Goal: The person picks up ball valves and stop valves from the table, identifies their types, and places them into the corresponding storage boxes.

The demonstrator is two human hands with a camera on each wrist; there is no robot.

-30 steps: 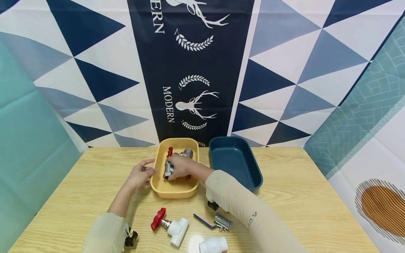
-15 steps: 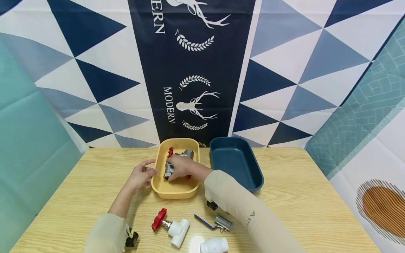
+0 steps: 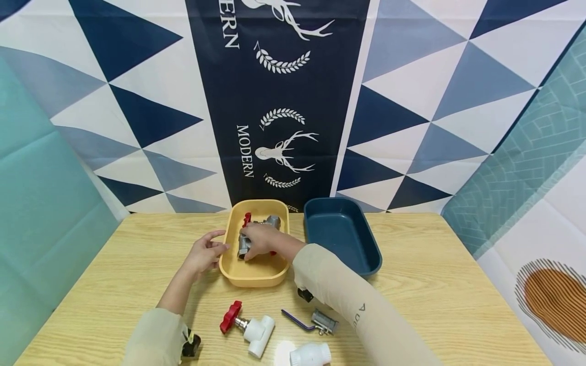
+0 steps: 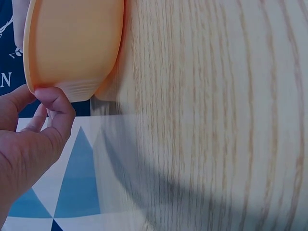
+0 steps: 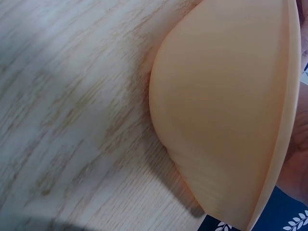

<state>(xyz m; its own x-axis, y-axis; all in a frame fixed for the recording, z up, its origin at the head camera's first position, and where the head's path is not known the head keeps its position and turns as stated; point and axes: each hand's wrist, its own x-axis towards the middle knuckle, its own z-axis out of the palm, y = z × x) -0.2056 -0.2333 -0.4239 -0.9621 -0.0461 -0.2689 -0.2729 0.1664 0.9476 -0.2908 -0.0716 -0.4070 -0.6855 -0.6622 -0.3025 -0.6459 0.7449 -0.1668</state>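
Note:
In the head view, a yellow bin point(image 3: 254, 281) stands at the back of the wooden table. My right hand point(image 3: 263, 239) reaches into it and grips a grey metal valve point(image 3: 243, 247). Part of that valve is hidden by the fingers. Behind it in the same bin lies another metal valve point(image 3: 273, 221), and a red handle point(image 3: 246, 219) shows beside the hand. At the bin's left side my left hand point(image 3: 203, 253) pinches the rim; the left wrist view shows its fingers point(image 4: 62, 113) bent against the edge. The right wrist view mostly shows the bin's outer wall point(image 5: 221, 106).
A dark blue bin point(image 3: 341, 234) stands right of the yellow one. Nearer lie a white valve point(image 3: 257, 333) with a red handwheel, a metal ball valve point(image 3: 324, 322) with a blue lever, and a white plastic fitting point(image 3: 309, 354). Patterned cloth hangs behind the table.
Almost nothing differs. My right forearm has shifted very slightly, while both hands keep their places at the yellow bin.

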